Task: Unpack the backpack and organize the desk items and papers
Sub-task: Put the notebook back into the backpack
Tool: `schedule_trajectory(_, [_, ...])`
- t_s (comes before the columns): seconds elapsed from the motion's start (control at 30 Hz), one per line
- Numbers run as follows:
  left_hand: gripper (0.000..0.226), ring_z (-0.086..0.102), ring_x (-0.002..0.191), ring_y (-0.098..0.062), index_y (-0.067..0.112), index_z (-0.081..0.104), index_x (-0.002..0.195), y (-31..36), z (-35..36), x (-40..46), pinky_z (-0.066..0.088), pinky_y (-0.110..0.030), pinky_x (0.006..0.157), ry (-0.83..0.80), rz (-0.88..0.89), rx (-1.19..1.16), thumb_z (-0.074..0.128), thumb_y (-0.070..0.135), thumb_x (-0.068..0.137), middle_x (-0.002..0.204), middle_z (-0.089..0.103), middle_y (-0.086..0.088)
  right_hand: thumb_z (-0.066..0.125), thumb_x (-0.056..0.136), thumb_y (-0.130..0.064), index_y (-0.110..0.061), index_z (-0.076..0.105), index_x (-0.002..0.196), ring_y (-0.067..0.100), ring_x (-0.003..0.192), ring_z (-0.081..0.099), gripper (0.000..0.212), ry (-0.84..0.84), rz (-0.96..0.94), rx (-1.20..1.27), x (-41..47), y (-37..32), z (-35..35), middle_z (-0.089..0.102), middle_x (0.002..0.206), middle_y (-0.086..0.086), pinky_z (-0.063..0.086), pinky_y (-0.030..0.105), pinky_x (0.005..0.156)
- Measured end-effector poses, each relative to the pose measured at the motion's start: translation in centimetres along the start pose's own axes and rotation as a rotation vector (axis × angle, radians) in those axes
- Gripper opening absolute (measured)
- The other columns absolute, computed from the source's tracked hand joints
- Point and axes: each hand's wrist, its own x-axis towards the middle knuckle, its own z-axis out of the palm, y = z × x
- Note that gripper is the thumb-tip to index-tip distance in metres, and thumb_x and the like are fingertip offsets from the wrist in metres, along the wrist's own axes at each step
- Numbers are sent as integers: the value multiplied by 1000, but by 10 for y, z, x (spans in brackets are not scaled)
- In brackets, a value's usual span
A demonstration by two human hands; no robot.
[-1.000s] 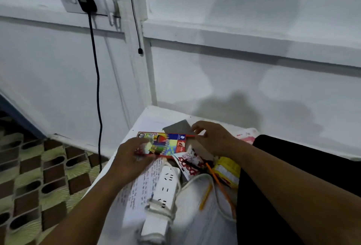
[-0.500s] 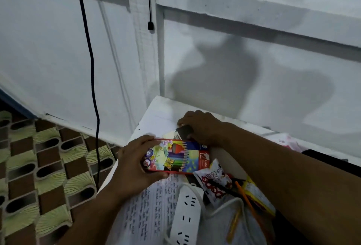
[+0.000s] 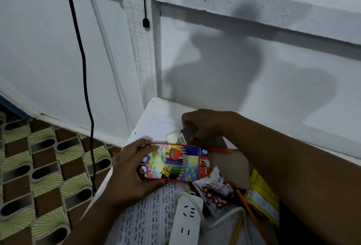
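Note:
My left hand [image 3: 129, 168] grips the left end of a colourful box of coloured pencils [image 3: 175, 162], held flat above the white desk [image 3: 156, 104]. Behind the box, my right hand [image 3: 207, 125] pinches a dark grey card [image 3: 190, 133] with a white label at its corner. A pale eraser-like lump [image 3: 172, 138] lies by the card. Handwritten lined sheets [image 3: 148, 217] lie under my left wrist, and a blank lined sheet [image 3: 164, 127] sits at the desk's far corner.
A white power strip [image 3: 185, 219] with its cord lies near the front. A red-and-white snack packet [image 3: 213, 192], a yellow packet [image 3: 261, 198] and an orange pencil [image 3: 252, 215] crowd the right. A black cable [image 3: 84, 80] hangs down the wall. Patterned floor tiles [image 3: 39, 176] lie left of the desk.
The view has tilted down and closer. My left hand has shifted the pencil box slightly right and nearer; my right hand has closed on the grey card behind it.

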Motion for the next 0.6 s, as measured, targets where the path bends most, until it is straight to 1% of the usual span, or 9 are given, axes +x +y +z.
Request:
schedule_trajectory(0.07, [83,32,140,-2,37,56,131,0,0,0,30,-54,109,7,11,7,77,72,58,147,38,22,76,82,-29,-38,47,104,18,101,56,37,-1,-2,29,-3,1,-5,58,114,-6,53,41,85])
schedule_trajectory(0.13, [81,35,139,-6,36,57,129,-1,0,0,33,-57,107,14,24,12,76,72,59,147,39,20,72,85,-21,-39,47,106,18,102,55,37,-11,-23,67,-8,0,-12,56,112,-8,52,36,81])
schedule_trajectory(0.2, [80,37,139,-8,37,58,128,-1,0,0,35,-58,105,16,30,13,76,73,59,147,41,18,65,88,-9,-34,54,104,18,105,55,32,-45,-60,100,-13,-1,-17,56,117,-6,52,31,75])
schedule_trajectory(0.27, [79,39,138,-9,37,59,128,-2,1,1,37,-58,103,15,35,10,77,72,59,147,42,18,57,88,0,-27,63,101,18,110,54,30,-85,-84,105,-16,-2,-21,57,123,-4,55,32,75])
schedule_trajectory(0.33, [79,41,138,-9,37,60,127,-3,1,1,39,-58,102,22,44,10,78,72,59,146,43,19,56,90,-1,-25,68,101,17,116,53,29,-127,-76,94,-18,-3,-22,57,128,-5,58,37,80])
schedule_trajectory(0.37, [78,41,137,-8,36,61,126,-2,1,1,39,-57,102,27,50,13,78,72,59,146,43,19,56,92,-4,-25,69,102,17,119,51,27,-137,-68,81,-19,-3,-22,57,130,-6,58,36,78])
schedule_trajectory(0.47, [78,38,138,-6,35,61,126,0,0,0,38,-56,103,33,47,5,78,71,59,147,41,21,58,93,-5,-23,71,103,16,120,50,25,-95,-76,65,-21,-3,-20,58,132,-7,50,21,66])
schedule_trajectory(0.53, [78,40,138,-8,33,61,126,0,0,1,40,-57,102,34,52,-20,81,68,59,147,42,19,56,92,0,-17,71,103,14,116,51,25,-55,-94,99,-26,-2,-23,59,130,-4,48,17,65])
schedule_trajectory(0.6, [78,42,136,-11,29,63,125,-2,0,2,43,-56,100,43,65,-44,83,67,59,145,44,15,54,90,5,-14,72,101,11,112,51,28,7,-91,113,-35,1,-29,60,127,-3,45,14,66])
